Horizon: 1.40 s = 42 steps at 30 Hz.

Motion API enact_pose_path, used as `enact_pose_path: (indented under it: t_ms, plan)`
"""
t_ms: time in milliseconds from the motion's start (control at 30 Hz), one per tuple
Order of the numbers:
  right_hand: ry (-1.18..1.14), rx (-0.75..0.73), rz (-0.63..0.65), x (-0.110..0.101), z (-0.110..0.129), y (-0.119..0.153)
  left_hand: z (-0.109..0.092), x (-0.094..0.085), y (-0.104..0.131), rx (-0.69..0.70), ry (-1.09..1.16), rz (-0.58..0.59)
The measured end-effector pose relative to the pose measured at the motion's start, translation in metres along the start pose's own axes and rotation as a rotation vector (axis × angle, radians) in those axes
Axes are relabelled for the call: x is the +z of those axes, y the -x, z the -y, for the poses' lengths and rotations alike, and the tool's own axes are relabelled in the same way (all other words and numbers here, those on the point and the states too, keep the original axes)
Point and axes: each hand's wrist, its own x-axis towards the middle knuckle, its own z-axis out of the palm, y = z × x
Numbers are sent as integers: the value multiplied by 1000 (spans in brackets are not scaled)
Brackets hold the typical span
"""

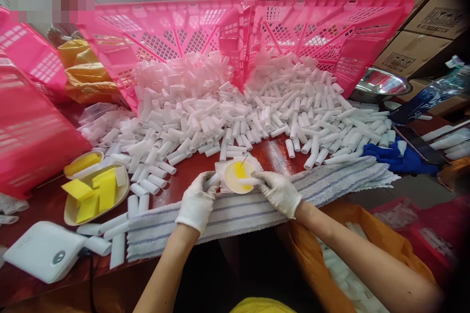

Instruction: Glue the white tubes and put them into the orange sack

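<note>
Both my hands wear white knit gloves. My left hand (pixel 197 199) is closed around a short white plastic tube (pixel 212 182) at the left of a small round dish (pixel 228 179). My right hand (pixel 282 193) pinches another white tube (pixel 250 181), which reaches over the dish's right side. Inside the dish lies a yellow sponge piece (pixel 240 169) with a thin pin-like thing standing up from it. Beneath my wrists, a striped grey towel (pixel 161 234) runs along the table edge. A big heap of white tubes (pixel 205 117) spreads behind the dish.
Pink crates (pixel 330 24) lie tipped behind the heap. Yellow sponges (pixel 106 190) sit in a tray at left, near a white power bank (pixel 44 252). At right are a bottle (pixel 422 100), a phone (pixel 420 144) and a metal bowl (pixel 384 80). An orange sack (pixel 352 215) holding tubes hangs below.
</note>
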Motion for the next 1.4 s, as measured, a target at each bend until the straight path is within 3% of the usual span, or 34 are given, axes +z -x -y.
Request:
enact_pose_path:
  t_ms: [133,300,500,567,667,767,933,1033,1167,1233,1333,1400]
  plan:
    - [96,-180,-96,1,-1,0,7,1,0,24,-37,14]
    - [117,-228,-119,-5,-4,1,8,-1,3,34,-12,37]
    - [458,-331,-75,-27,6,9,-2,2,11,-70,156,142]
    - [281,-238,-125,-28,14,14,-10,7,14,-121,230,191]
    - [-185,73,-194,-21,26,18,-22,15,17,-160,306,229]
    - [-484,302,-102,-19,37,17,-28,20,21,-171,319,276]
    - [-646,459,106,-34,40,9,-24,17,30,-69,317,384]
    - [-611,483,145,-37,39,6,-25,14,34,9,230,397]
    - [-412,349,72,-34,44,13,-31,16,39,147,62,362]
    - [-260,182,84,-31,49,19,-32,23,42,187,5,341]
    - [79,-186,-12,-23,56,29,-28,42,45,117,-80,284]
    - [255,-277,-163,-13,60,34,-26,56,49,38,-141,240]
